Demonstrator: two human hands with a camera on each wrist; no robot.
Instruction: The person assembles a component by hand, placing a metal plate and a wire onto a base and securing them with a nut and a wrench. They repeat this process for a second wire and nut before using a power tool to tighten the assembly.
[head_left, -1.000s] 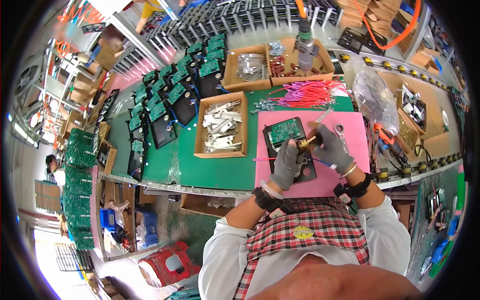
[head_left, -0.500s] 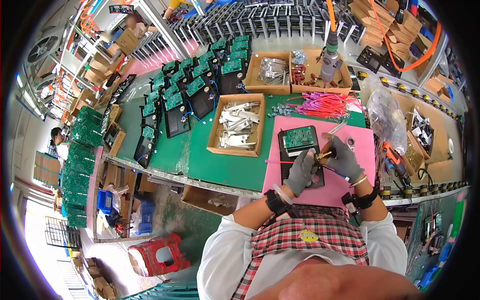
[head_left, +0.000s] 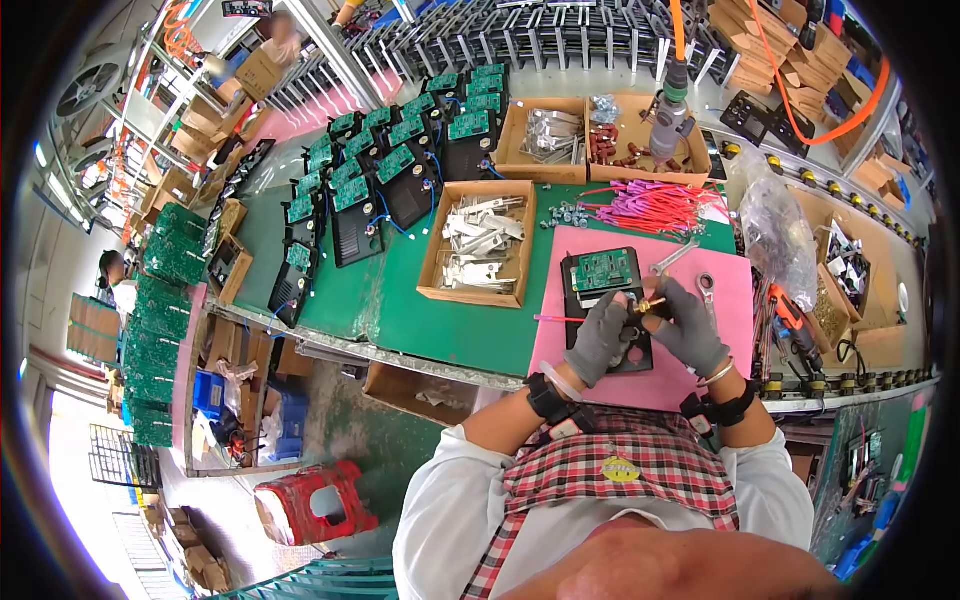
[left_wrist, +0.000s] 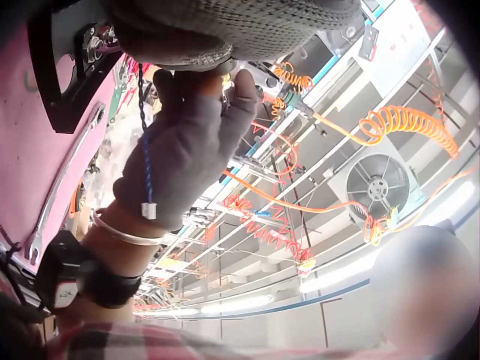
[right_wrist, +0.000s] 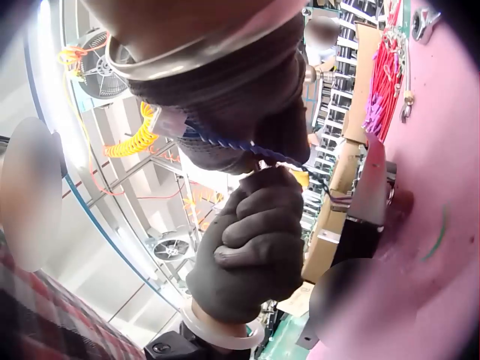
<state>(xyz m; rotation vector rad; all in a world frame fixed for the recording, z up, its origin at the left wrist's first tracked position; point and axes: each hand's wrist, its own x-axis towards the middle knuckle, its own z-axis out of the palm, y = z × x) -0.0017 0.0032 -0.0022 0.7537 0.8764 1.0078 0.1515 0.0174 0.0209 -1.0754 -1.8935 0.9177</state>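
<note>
Gloved in grey, my left hand (head_left: 598, 342) curls its fingers round a small brass-coloured part (head_left: 648, 304) above a black panel (head_left: 632, 356). My right hand (head_left: 688, 330) pinches the part's other side with thumb and finger. A green circuit board (head_left: 602, 270) lies on the panel's far end. In the left wrist view a blue twisted wire (left_wrist: 145, 157) with a white connector (left_wrist: 148, 211) hangs in front of my right hand (left_wrist: 184, 154). The right wrist view shows my left hand (right_wrist: 255, 247) tightly curled; its fingers hide much of the part.
Two wrenches (head_left: 673, 257) (head_left: 707, 288) lie on the pink mat (head_left: 560, 262). Beyond are red-purple wires (head_left: 655, 207) and a hanging driver (head_left: 668, 128). Left of the mat stands a carton of metal brackets (head_left: 480, 243), then rows of panels with boards (head_left: 395, 165). An orange-black tool (head_left: 790, 312) lies right.
The head view has shifted, so the bench appears farther right. The brass part has turned, its narrow end now pointing right. My right fingers have shifted around it, and both wrenches show more fully.
</note>
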